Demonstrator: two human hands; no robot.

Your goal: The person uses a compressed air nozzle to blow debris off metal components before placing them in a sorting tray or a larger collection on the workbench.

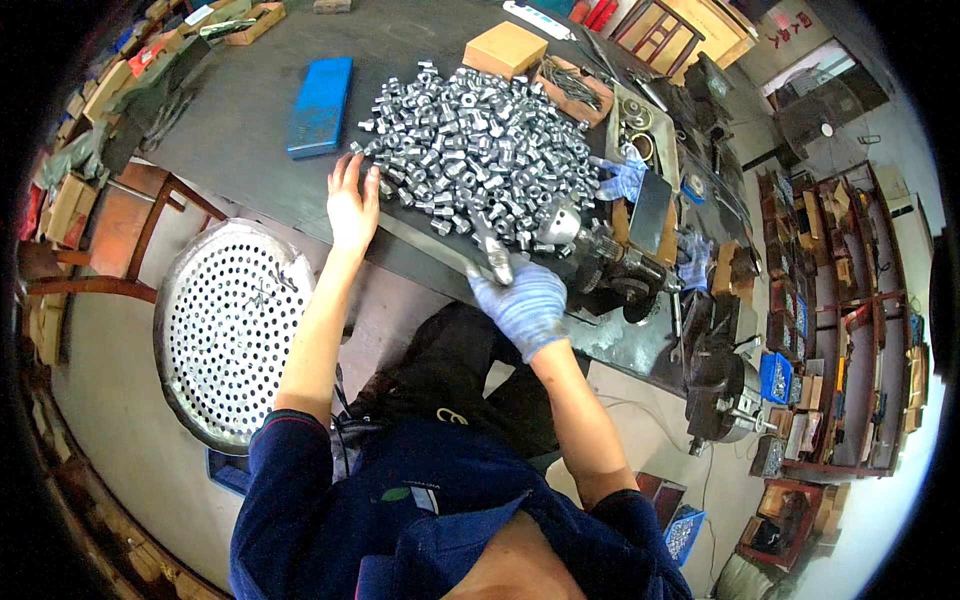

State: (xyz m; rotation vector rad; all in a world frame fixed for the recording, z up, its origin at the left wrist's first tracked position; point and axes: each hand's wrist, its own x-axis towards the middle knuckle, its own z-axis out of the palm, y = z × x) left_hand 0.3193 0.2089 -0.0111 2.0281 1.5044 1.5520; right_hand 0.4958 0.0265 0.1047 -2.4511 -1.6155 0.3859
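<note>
A large heap of shiny metal fittings [470, 140], hex-bodied with holes, lies on the dark tabletop. My bare left hand [355, 205] reaches to the heap's left edge. Its fingers are stretched out and slightly apart, with nothing seen in them. My right hand [520, 305] wears a blue-and-white work glove and is at the table's front edge, below the heap. Its fingers look closed around a blurred, grey, elongated shape pointing toward the fittings; I cannot make out what it is. Right of that hand stands a machine with a round metal chuck [559, 226].
A blue box [320, 107] lies left of the heap, a yellow-brown box [505, 49] behind it. Another blue glove [622, 177] is on the right. A round perforated metal tray [235, 330] stands at lower left, near a wooden chair [135, 225]. Shelving [850, 320] lines the right.
</note>
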